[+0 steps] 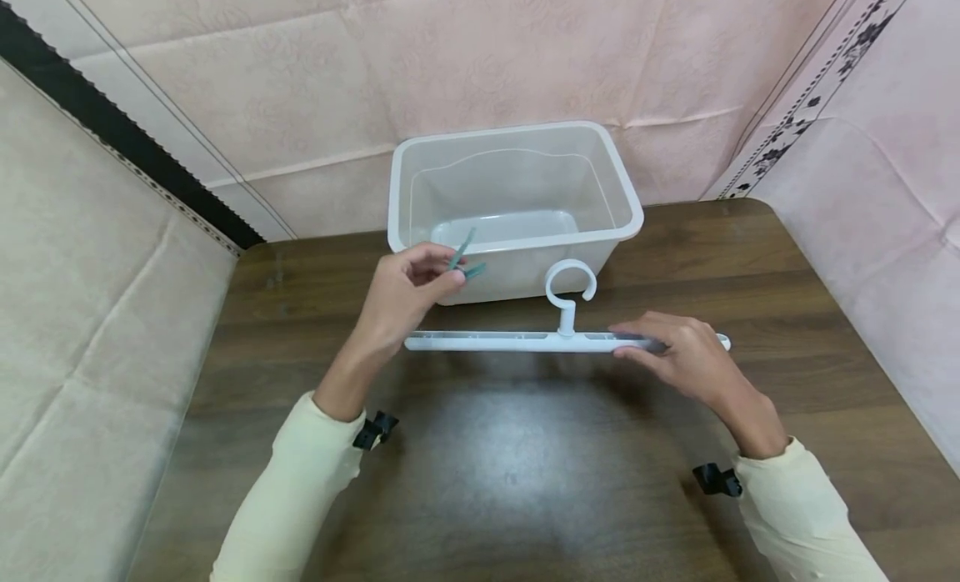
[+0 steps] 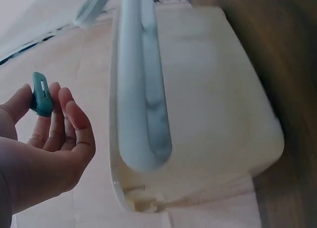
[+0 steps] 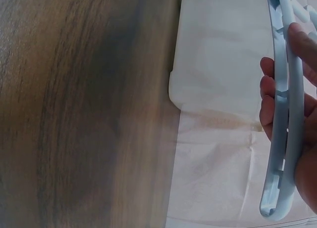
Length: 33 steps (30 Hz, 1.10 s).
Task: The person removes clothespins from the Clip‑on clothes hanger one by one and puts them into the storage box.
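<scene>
A teal clothespin is pinched between the thumb and fingers of my left hand, in front of the tub's near rim. In the left wrist view the clothespin stands upright at the fingertips, the other fingers loosely bent. My right hand grips a pale plastic hanger near its right end, thumb on one side and fingers on the other. The hanger's bar runs level across the head view, its round hook pointing up. Its left end lies just below my left hand. Grooves show along the bar in the right wrist view.
A whitish plastic tub stands at the back of the brown wooden table, behind the hanger. Pale patterned cloth hangs behind and at both sides. Each sleeve carries a small black mount at the wrist.
</scene>
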Each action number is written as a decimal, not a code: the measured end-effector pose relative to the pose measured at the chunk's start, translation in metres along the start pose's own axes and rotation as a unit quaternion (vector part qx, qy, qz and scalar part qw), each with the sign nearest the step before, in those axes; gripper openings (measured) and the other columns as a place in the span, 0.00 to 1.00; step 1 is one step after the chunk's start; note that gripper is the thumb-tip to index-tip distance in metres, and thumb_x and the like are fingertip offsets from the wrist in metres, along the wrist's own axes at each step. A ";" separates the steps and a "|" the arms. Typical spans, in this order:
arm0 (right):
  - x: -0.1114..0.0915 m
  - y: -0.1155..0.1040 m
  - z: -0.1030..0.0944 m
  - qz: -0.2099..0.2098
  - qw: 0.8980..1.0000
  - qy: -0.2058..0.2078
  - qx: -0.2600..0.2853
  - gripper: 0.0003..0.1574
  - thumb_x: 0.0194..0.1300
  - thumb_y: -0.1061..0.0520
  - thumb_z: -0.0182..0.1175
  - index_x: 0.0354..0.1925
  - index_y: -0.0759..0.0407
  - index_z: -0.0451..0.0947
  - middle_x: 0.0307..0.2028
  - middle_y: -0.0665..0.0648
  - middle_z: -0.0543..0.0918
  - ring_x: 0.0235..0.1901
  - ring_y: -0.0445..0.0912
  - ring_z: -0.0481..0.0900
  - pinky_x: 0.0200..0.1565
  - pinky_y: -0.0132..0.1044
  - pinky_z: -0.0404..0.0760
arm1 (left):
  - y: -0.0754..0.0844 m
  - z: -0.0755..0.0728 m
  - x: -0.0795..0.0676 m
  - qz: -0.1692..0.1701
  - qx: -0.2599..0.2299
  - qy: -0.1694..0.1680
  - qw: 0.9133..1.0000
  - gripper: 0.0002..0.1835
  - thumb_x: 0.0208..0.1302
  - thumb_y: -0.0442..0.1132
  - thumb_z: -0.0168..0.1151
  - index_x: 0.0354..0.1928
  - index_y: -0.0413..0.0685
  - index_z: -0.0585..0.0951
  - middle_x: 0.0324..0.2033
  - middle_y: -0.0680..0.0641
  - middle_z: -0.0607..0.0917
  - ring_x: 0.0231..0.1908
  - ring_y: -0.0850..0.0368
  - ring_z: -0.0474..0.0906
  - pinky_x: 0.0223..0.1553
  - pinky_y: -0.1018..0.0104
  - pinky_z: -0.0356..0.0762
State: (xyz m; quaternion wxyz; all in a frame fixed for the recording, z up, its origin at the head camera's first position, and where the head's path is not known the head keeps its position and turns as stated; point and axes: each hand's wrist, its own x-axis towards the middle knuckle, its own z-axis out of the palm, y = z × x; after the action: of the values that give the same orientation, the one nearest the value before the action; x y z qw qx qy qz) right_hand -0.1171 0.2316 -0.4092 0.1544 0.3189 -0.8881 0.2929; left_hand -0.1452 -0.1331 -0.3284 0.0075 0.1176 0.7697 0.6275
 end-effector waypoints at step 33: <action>0.000 -0.004 0.000 -0.032 0.999 0.012 0.018 0.24 0.48 0.61 0.78 0.46 0.50 0.89 0.36 0.40 0.85 0.30 0.33 0.79 0.30 0.28 0.74 | -0.011 -0.007 0.087 0.031 0.247 0.020 0.968 0.11 0.67 0.36 0.68 0.48 0.39 0.85 0.38 0.43 0.86 0.37 0.52 0.77 0.34 0.63 0.74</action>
State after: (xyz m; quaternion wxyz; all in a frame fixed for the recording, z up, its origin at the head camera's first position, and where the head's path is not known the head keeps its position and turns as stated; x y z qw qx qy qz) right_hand -0.1143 0.2296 -0.4073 0.1682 0.3468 -0.8700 0.3076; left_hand -0.2331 -0.1258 -0.3259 -0.0564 0.1273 0.8967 0.4202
